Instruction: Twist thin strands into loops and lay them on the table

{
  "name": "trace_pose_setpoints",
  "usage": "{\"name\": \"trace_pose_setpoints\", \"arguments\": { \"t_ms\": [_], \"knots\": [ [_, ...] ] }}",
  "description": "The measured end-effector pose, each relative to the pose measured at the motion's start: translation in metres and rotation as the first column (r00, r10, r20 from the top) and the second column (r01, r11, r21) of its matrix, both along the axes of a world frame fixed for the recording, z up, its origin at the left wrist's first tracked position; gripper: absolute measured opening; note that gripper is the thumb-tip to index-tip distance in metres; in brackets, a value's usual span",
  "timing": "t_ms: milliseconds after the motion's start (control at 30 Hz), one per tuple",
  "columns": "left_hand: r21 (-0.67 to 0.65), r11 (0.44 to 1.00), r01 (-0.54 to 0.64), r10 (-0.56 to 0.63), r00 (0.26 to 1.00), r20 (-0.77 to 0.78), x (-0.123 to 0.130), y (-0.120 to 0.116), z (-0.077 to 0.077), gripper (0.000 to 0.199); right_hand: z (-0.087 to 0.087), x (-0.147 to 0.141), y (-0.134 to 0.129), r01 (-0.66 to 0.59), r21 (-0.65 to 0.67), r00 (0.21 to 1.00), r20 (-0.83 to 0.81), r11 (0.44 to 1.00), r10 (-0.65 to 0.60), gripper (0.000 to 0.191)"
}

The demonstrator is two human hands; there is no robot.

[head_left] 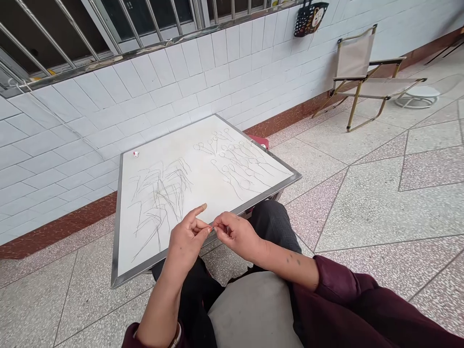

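My left hand (183,241) and my right hand (239,236) meet fingertip to fingertip just above the table's front edge. Both are closed in a pinch on a tiny reddish thing (211,228), too small to make out in kind. The left thumb or a finger sticks up, away from the pinch. Beyond the hands, thin bent wires (159,193) lie in a loose pile on the left of the white tabletop (203,193). Thin wires with looped ends (244,162) are spread over its right side.
A small white-and-red figure (136,154) stands at the table's far left corner. The table touches a tiled wall (174,92) below barred windows. Something red (260,141) shows behind the table. A folding chair (362,77) and a white round stool (418,94) stand right. A black basket (307,20) hangs above.
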State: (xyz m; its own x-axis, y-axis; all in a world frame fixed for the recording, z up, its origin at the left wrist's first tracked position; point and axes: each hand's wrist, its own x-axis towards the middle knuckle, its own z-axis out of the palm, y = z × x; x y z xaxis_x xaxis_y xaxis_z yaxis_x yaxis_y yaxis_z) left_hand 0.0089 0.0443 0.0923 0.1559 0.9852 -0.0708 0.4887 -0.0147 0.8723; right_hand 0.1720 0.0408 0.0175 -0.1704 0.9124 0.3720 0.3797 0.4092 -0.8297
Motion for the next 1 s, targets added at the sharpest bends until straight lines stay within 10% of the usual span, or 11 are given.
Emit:
{"name": "trace_pose_setpoints", "arguments": {
  "t_ms": [700,1000],
  "knots": [
    [0.066,0.992,-0.105,0.103,0.994,0.033,0.009,-0.001,-0.004,0.052,-0.002,0.000,0.000,-0.029,0.079,1.000,0.005,0.996,0.029,0.010],
    [0.109,0.977,-0.181,0.182,0.983,0.007,0.007,0.001,-0.004,0.050,-0.009,-0.003,0.000,-0.208,-0.157,0.961,-0.216,0.965,0.172,0.021]
  ]
}}
